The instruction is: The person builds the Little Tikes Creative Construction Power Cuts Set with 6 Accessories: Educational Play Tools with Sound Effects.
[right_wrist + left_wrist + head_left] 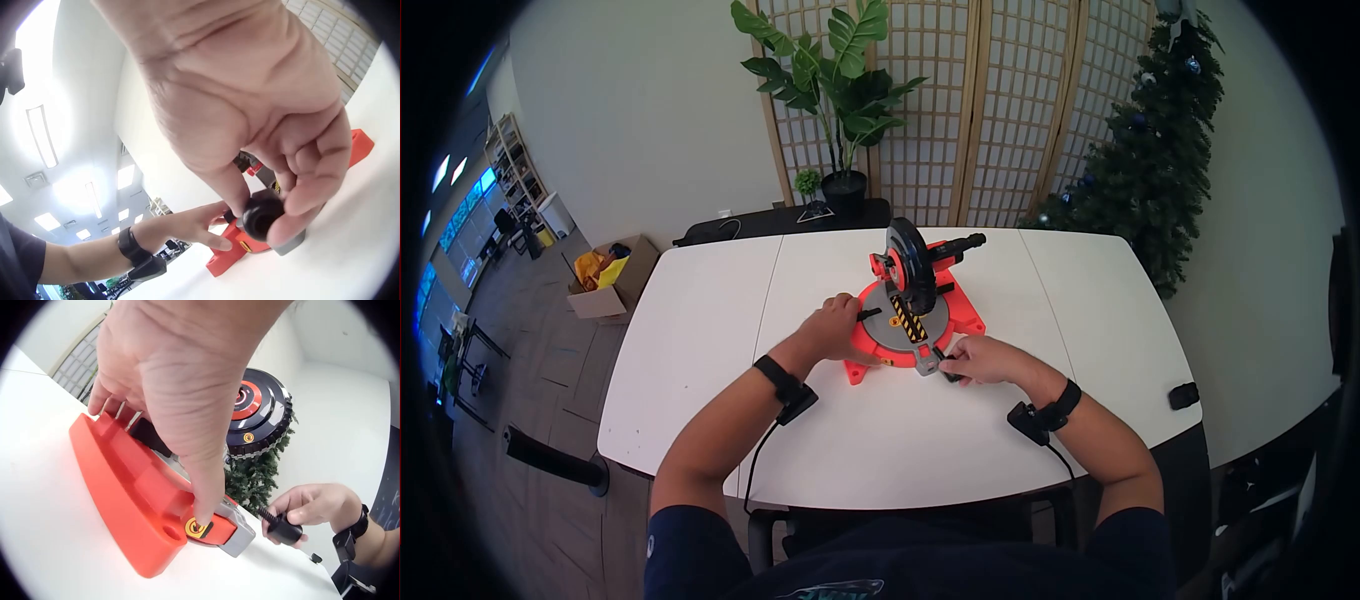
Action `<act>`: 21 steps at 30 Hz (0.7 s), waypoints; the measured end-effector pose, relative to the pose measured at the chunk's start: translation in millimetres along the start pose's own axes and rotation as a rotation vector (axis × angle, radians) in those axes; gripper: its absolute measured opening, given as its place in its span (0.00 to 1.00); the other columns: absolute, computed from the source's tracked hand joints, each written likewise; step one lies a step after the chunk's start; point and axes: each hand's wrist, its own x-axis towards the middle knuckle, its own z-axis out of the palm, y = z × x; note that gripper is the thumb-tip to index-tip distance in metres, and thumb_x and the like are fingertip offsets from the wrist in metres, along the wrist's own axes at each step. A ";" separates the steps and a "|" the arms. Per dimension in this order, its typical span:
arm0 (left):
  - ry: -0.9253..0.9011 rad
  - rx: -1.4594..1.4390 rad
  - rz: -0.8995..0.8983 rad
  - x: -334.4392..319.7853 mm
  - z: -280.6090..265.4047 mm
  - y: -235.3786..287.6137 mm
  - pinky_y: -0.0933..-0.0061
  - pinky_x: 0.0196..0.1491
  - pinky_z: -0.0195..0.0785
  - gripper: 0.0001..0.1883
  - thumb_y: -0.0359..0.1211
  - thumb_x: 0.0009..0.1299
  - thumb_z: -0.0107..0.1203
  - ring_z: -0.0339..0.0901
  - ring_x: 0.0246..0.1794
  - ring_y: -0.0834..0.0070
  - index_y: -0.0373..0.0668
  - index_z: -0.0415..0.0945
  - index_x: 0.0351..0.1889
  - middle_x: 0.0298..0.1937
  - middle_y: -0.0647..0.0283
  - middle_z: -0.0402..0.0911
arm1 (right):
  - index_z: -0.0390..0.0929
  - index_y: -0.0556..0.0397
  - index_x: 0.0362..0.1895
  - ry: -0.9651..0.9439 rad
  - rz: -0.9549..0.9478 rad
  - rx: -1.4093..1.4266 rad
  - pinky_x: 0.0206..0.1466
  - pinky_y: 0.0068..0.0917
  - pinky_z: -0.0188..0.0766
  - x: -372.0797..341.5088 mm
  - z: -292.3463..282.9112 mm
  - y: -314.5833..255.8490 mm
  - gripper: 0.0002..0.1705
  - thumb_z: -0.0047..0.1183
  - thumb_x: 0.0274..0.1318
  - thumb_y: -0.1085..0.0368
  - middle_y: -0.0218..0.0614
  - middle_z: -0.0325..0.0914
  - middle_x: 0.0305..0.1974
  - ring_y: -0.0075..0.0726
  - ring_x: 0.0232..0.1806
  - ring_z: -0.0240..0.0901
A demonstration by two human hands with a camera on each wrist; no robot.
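Note:
A toy miter saw stands on the white table, with an orange base (966, 306), a grey round turntable and a black toothed blade (259, 419). My left hand (832, 328) holds the base by its left side, the thumb pressing near a yellow warning sticker (195, 527). At the front, my right hand (985, 358) pinches a black knob (287, 529) between thumb and fingers. A threaded shaft (267, 515) sticks out of the knob, its tip pointing toward the grey front arm (237, 540). In the right wrist view the knob's round end faces the camera.
A small black object (1183, 396) lies near the table's right edge. Behind the table stand a potted plant (844, 190), a folding screen (1000, 120) and a decorated tree (1140, 150). A cardboard box (635, 280) sits on the floor at left.

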 end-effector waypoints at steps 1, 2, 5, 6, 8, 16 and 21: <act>0.007 -0.017 0.020 0.1 -0.2 0.4 0.57 0.68 0.66 0.62 0.63 0.41 0.75 0.63 0.70 0.50 0.33 0.62 0.68 0.68 0.47 0.65 | 0.80 0.61 0.43 -0.102 0.101 0.046 0.37 0.29 0.79 -5.3 2.2 -7.0 0.23 0.58 0.63 0.49 0.40 0.83 0.37 0.32 0.34 0.84; 0.007 -0.017 0.021 0.2 -0.4 0.9 0.57 0.68 0.66 0.62 0.63 0.41 0.75 0.63 0.70 0.50 0.33 0.62 0.68 0.68 0.47 0.65 | 0.80 0.61 0.44 -0.204 0.203 0.092 0.32 0.26 0.79 -9.2 4.6 -12.2 0.23 0.58 0.64 0.50 0.38 0.82 0.37 0.30 0.32 0.84; -0.011 0.029 0.009 1.7 -4.2 5.6 0.57 0.67 0.66 0.62 0.65 0.41 0.74 0.65 0.69 0.50 0.32 0.64 0.67 0.66 0.47 0.67 | 0.79 0.66 0.46 -0.225 0.219 0.166 0.30 0.25 0.81 -8.0 13.1 -7.7 0.24 0.56 0.66 0.53 0.39 0.82 0.36 0.30 0.33 0.85; -0.025 0.041 -0.001 2.3 -6.1 7.5 0.57 0.66 0.67 0.62 0.65 0.41 0.74 0.66 0.67 0.51 0.32 0.65 0.66 0.65 0.47 0.69 | 0.78 0.67 0.47 -0.216 0.231 0.230 0.31 0.26 0.83 -5.3 16.3 -3.4 0.24 0.56 0.66 0.54 0.40 0.81 0.36 0.31 0.33 0.85; -0.037 0.053 -0.011 4.8 -7.0 7.6 0.58 0.65 0.68 0.61 0.66 0.41 0.74 0.68 0.66 0.51 0.31 0.66 0.65 0.63 0.47 0.71 | 0.78 0.68 0.46 -0.221 0.226 0.310 0.32 0.26 0.83 -1.3 20.6 3.3 0.23 0.56 0.66 0.55 0.41 0.81 0.37 0.31 0.33 0.85; -0.041 0.088 -0.020 10.7 -5.2 7.6 0.61 0.62 0.71 0.59 0.65 0.38 0.75 0.73 0.60 0.52 0.32 0.70 0.61 0.58 0.49 0.75 | 0.76 0.69 0.49 -0.236 0.140 0.146 0.29 0.24 0.82 0.4 32.9 -1.7 0.24 0.58 0.64 0.56 0.40 0.80 0.35 0.28 0.30 0.82; -0.019 0.085 -0.016 10.6 -2.9 6.5 0.62 0.62 0.71 0.59 0.64 0.38 0.76 0.73 0.60 0.53 0.32 0.70 0.61 0.58 0.50 0.76 | 0.73 0.70 0.50 -0.201 0.193 0.358 0.26 0.24 0.80 6.6 36.2 8.2 0.29 0.65 0.58 0.56 0.39 0.80 0.36 0.28 0.30 0.83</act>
